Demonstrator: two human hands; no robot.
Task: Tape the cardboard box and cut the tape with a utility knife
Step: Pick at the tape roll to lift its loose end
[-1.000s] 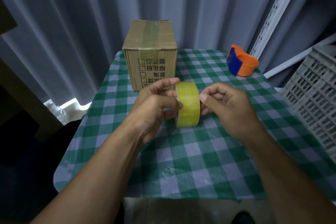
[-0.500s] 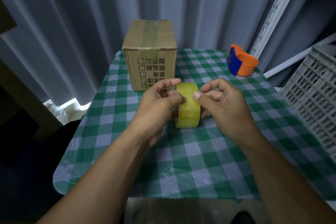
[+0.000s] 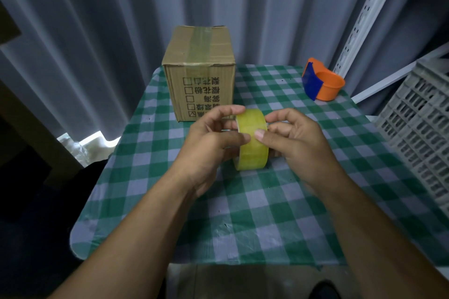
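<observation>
A yellow roll of tape (image 3: pixel 252 150) stands on edge between both hands above the checked table (image 3: pixel 255 213). My left hand (image 3: pixel 211 143) grips the roll from its left side. From the right, my right hand (image 3: pixel 294 143) holds it, the thumb pressed on the outer face. Behind them a cardboard box (image 3: pixel 199 73) stands upright at the back of the table, with a strip of tape along its top and printed characters on its front. No utility knife can be seen.
An orange and blue tape dispenser (image 3: pixel 322 82) sits at the back right of the table. A grey plastic crate (image 3: pixel 422 126) stands off the right edge. Grey curtains hang behind. A white slotted rail (image 3: pixel 364 12) leans at the right.
My right thumb has slid across the roll's outer face toward the left thumb. Both hands and the roll stayed at about the same spot in front of the box.
</observation>
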